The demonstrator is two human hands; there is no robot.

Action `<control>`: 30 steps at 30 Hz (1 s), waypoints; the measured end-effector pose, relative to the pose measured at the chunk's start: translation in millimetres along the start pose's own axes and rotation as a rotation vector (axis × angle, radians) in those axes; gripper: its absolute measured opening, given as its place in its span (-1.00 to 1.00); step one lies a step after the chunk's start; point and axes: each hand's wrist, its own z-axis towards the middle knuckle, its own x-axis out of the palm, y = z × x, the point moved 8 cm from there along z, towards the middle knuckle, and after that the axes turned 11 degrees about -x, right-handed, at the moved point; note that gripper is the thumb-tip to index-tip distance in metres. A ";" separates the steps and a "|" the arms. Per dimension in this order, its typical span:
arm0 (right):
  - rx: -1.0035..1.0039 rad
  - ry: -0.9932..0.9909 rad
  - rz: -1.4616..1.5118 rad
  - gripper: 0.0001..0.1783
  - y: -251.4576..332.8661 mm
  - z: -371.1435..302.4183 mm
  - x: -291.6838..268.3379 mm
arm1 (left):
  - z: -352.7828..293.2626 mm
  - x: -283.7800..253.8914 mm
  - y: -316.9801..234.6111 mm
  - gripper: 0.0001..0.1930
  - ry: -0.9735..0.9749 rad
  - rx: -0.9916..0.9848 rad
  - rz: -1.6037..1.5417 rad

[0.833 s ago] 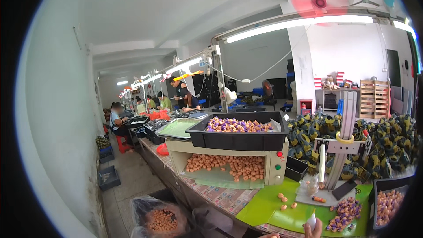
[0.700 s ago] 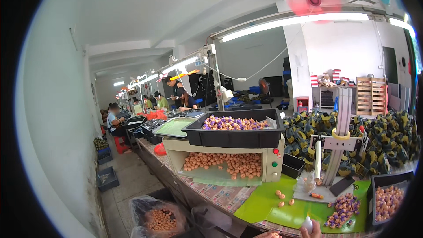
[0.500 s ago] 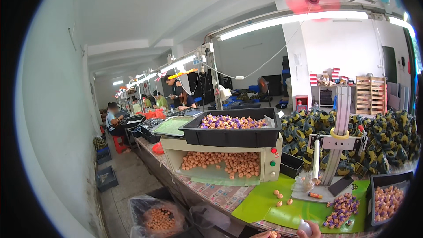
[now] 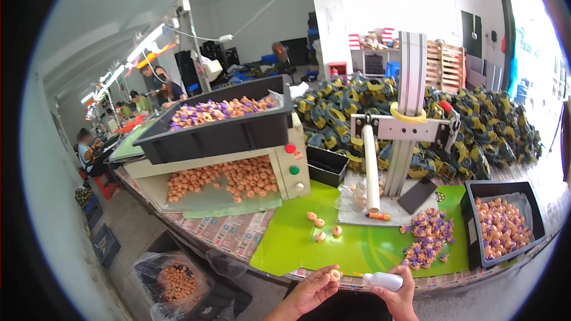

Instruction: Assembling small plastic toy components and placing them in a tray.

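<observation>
My left hand (image 4: 315,291) pinches a small peach-coloured round hollow piece (image 4: 335,275) at the front edge of the table. A white squeeze bottle (image 4: 385,281) lies in the grip of my right hand (image 4: 402,293). Its thin yellow tip points left at the piece, a short gap away. Beyond my hands, several loose round peach pieces (image 4: 320,236) rest on a green mat (image 4: 363,244). To their right is a heap of small purple-and-peach pieces (image 4: 429,238).
A press stand (image 4: 408,107) rises behind the mat, with a phone (image 4: 417,196) on its base. Black bins (image 4: 504,222) hold more peach pieces at right. A purple-and-peach-filled black tray (image 4: 220,141) tops an open-fronted box (image 4: 291,190). Green-yellow toy parts (image 4: 476,125) pile up behind.
My view has swung right and down, bringing both hands fully into sight. The bottle, which was tip-up, now lies nearly level, pointing at the piece in my left hand.
</observation>
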 end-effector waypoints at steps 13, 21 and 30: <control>-0.274 0.130 -0.327 -0.61 24.2 18.8 17.9 | 21.6 -22.2 0.3 -0.69 -0.076 0.019 0.062; -0.212 0.069 -0.361 -0.59 -4.8 20.1 17.8 | 27.1 -27.6 0.8 -0.68 -0.131 -0.002 0.056; -0.200 0.077 -0.388 -0.57 -7.4 21.4 17.9 | 27.0 -26.3 1.0 -0.69 -0.155 -0.012 0.065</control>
